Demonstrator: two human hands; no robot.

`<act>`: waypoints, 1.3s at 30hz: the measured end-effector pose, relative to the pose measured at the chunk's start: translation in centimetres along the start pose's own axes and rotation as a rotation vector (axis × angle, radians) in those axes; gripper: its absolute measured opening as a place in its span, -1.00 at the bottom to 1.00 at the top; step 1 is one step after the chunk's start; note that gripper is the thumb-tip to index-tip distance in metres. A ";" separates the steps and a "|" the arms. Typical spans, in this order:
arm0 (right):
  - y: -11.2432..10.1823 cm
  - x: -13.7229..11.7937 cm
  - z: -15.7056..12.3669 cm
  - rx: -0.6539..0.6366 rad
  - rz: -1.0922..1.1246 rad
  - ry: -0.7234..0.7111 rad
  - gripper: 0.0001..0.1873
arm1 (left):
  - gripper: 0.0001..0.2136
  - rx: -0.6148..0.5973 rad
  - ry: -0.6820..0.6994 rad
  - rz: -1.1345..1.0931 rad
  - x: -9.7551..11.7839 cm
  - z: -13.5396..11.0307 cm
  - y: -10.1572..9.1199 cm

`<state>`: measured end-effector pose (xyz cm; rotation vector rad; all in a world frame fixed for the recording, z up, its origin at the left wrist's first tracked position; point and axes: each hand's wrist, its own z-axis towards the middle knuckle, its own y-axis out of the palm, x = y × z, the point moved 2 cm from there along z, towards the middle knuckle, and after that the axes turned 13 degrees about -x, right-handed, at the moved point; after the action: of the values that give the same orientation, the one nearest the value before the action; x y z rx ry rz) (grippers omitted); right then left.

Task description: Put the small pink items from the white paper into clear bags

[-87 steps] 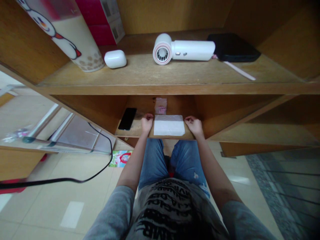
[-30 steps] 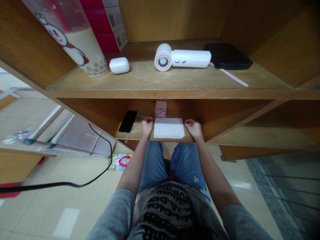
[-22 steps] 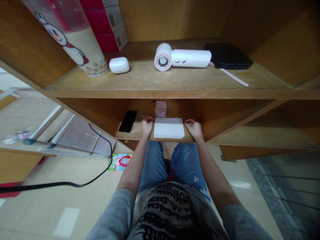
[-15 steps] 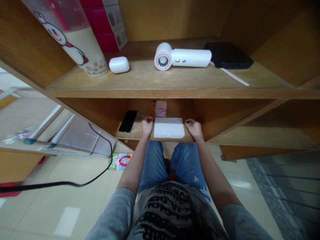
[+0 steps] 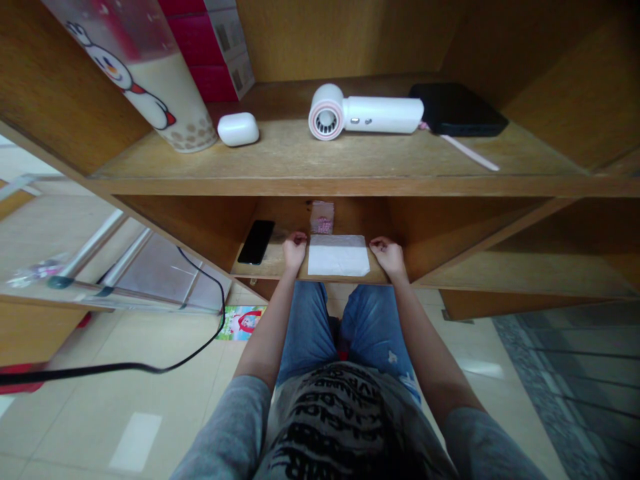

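- My left hand (image 5: 295,251) curls narrowly at the near edge of the lower wooden shelf (image 5: 265,264), just left of a white paper sheet (image 5: 339,261).
- My right hand (image 5: 389,257) curls likewise just right of it, so the sheet lies between them, apparently not held.
- A small clear packet (image 5: 322,218) of pink bits stands just beyond.

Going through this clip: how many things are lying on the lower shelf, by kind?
Phone: 1
White sheet: 1
Small clear packet: 1
Total: 3
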<state>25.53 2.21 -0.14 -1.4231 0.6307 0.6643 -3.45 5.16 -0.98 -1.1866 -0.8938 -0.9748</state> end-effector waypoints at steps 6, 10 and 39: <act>0.1 0.2 0.1 0.006 0.016 -0.005 -0.78 | -0.87 -0.002 -0.001 -0.005 0.0 0.0 0.0; 0.1 0.1 0.0 0.000 0.028 -0.005 -0.79 | -0.87 -0.003 -0.006 -0.008 0.1 0.0 0.0; 0.4 1.0 0.3 0.002 0.014 -0.021 -0.78 | -0.87 0.005 -0.007 -0.013 -0.2 0.1 0.1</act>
<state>25.92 2.56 -1.09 -1.4089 0.6251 0.6884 -3.39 5.26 -1.16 -1.1824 -0.9102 -0.9786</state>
